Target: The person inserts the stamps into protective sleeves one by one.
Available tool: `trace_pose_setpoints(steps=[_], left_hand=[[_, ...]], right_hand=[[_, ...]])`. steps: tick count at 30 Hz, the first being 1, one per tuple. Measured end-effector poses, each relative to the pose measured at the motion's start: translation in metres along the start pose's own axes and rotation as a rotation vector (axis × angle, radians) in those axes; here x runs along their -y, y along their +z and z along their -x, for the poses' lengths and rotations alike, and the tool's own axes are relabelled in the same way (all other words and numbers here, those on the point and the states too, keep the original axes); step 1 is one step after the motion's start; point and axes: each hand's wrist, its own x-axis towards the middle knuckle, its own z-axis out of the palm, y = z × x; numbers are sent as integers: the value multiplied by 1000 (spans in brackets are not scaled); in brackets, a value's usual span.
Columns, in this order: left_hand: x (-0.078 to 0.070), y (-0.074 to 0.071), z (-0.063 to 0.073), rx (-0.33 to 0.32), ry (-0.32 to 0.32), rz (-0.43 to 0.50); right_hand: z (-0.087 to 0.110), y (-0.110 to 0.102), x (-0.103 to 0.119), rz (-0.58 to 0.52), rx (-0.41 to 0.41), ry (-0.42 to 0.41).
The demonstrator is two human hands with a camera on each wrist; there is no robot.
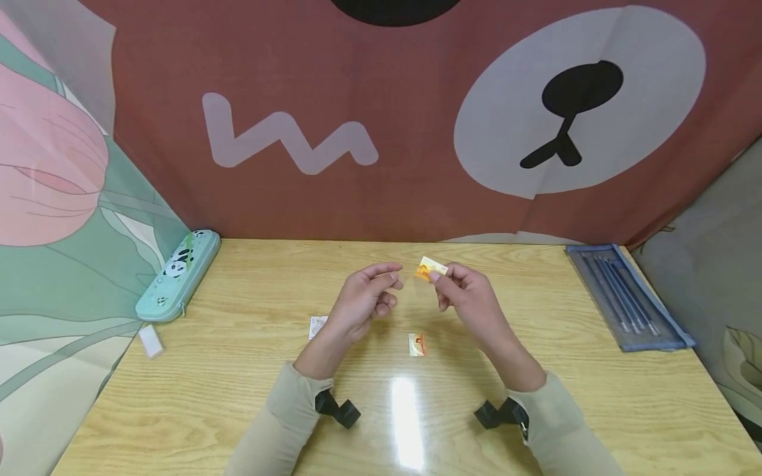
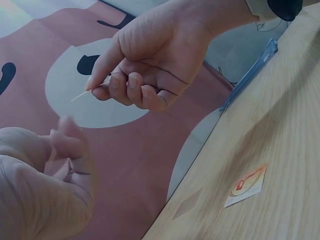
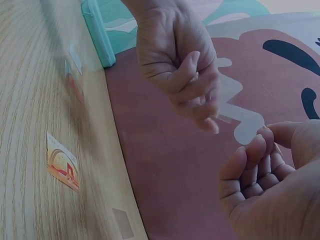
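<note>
Between thumb and fingers my right hand (image 1: 473,297) pinches a small yellow-and-orange postage stamp (image 1: 430,268), raised above the table. In the left wrist view this held stamp (image 2: 80,95) shows nearly edge-on. My left hand (image 1: 366,297) hovers just to its left, its fingers loosely bent and blurred in the wrist views, with no object visible in them. Below the hands a second stamp (image 1: 417,344), cream and orange, lies flat on the wood; its toothed edge shows in the right wrist view. A pale patterned stamp (image 1: 317,326) lies partly hidden behind my left wrist.
A mint panda pencil case (image 1: 178,274) lies at the table's left edge, with a white block (image 1: 151,341) in front of it. On the right is a blue-edged mesh pouch (image 1: 628,297) holding several pencil-like sticks. A printed cloth (image 1: 357,205) hangs behind the wooden table (image 1: 250,383).
</note>
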Motion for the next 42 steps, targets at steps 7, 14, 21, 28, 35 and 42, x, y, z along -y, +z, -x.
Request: trace_pose_setpoints(steps=[7, 14, 21, 28, 35, 42], left_hand=[[-1, -1, 0, -1, 16, 27], [-1, 0, -1, -13, 42, 28], [-2, 0, 2, 6, 66, -20], [-3, -1, 4, -2, 63, -56], [-4, -2, 4, 31, 83, -83], [-4, -1, 4, 48, 104, -75]], right_hand=[[-1, -1, 1, -10, -9, 2], [-2, -2, 1, 13, 0, 14], [-4, -3, 0, 27, -1, 34], [-5, -3, 0, 12, -3, 30], [-6, -4, -2, 26, 32, 19], [-6, -5, -1, 35, 32, 28]])
